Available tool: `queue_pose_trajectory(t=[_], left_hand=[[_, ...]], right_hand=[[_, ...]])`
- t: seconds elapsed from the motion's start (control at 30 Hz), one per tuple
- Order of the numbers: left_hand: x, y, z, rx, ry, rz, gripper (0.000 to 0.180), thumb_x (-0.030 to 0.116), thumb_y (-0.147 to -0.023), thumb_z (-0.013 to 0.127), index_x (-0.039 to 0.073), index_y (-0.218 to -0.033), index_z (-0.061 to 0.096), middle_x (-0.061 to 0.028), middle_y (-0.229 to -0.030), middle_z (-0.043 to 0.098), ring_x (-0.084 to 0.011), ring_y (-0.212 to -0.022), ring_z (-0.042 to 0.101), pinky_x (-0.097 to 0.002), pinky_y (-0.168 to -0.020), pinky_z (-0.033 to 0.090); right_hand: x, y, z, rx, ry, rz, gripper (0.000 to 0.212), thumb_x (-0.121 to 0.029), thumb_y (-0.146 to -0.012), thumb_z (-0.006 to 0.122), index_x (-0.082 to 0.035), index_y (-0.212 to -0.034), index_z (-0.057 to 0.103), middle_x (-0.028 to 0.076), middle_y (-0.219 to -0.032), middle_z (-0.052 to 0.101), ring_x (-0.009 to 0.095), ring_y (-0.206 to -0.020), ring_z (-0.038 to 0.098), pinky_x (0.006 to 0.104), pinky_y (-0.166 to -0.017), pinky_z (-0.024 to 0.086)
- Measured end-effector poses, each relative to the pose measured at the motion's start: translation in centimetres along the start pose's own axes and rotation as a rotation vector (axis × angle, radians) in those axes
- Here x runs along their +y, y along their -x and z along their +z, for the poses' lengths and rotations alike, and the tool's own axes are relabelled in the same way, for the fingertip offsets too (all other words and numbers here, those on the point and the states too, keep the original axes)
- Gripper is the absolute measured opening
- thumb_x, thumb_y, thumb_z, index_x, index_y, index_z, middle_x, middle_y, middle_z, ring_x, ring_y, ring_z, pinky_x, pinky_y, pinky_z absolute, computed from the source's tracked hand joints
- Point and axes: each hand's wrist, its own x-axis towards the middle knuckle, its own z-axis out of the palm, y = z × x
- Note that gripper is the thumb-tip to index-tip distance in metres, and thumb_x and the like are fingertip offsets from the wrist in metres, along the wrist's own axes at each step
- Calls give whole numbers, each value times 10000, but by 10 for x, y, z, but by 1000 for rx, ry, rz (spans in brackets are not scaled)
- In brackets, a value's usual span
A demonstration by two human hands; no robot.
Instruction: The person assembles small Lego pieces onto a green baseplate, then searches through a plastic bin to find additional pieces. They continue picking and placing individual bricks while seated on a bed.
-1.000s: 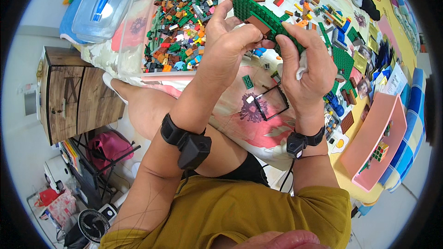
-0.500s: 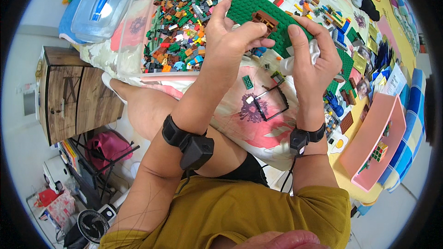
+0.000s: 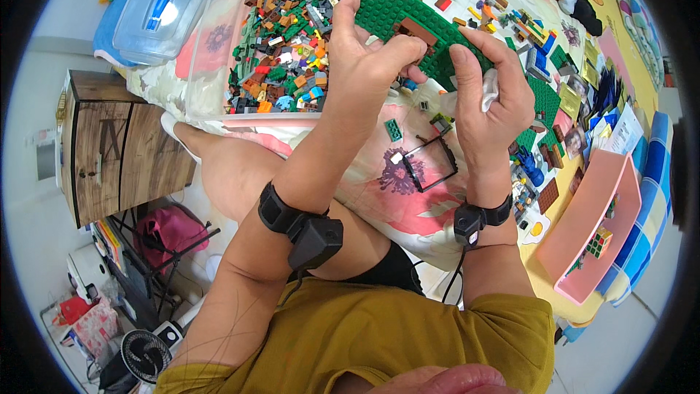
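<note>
Between my hands a green studded baseplate (image 3: 386, 9) is held up and tilted. A small brown brick structure (image 3: 417, 31) sits on its face. My left hand (image 3: 368, 51) grips the plate's left edge, its thumb lying by the brown bricks. At the plate's right edge, my right hand (image 3: 490, 76) pinches the corner between thumb and fingers; a crumpled white cloth or tissue (image 3: 490, 91) is tucked against that palm. On the floral sheet below lie a black rectangular frame (image 3: 453, 169) and a small green brick (image 3: 394, 130).
A clear bin (image 3: 211, 114) full of mixed bricks stands at the left, near a blue-handled lid (image 3: 157, 11). More bricks and green plates (image 3: 543, 98) spread to the right. A pink box (image 3: 583, 219) holds a puzzle cube (image 3: 599, 242). A wooden cabinet (image 3: 109, 149) stands far left.
The baseplate has tilted slightly, and my left thumb has shifted a little over the brown bricks. Both hands keep their hold; my right hand has moved slightly left.
</note>
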Motion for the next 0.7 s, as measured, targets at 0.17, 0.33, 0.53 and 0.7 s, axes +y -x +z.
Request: queue_pose_trajectory(t=[0.17,0.33,0.53,0.7], left_hand=[[-2,-2,1,-9,15,3,775,24,-783,700,-81,-1414,263,-139,-1006,644,-172,-777,677,-299,-590,578],[4,-7,-5,-76,-29,-86,758,40,-780,709,-91,-1396,289,-133,-956,663,-178,-719,693,-266,-593,542],[5,-5,-7,-19,-25,-90,687,32,-772,693,-103,-1345,340,-144,-949,675,-180,-687,699,-249,-588,523],[6,-3,-4,9,-15,-70,597,-21,-796,632,-108,-1306,335,-172,-973,668,-215,-757,709,-312,-622,605]], right_hand=[[0,-2,1,1,37,-113,176,-29,-843,744,2,-1010,697,128,-854,690,214,-685,655,282,-619,503],[-1,-3,-2,-6,47,-173,184,-16,-835,737,0,-1011,686,142,-833,672,252,-678,654,297,-610,506],[-9,1,-3,-58,45,-79,159,-46,-874,740,7,-1020,705,117,-927,718,183,-785,672,265,-723,513],[-12,2,-4,-15,58,4,160,-78,-888,741,-6,-1029,715,88,-925,715,128,-764,644,243,-693,496]])
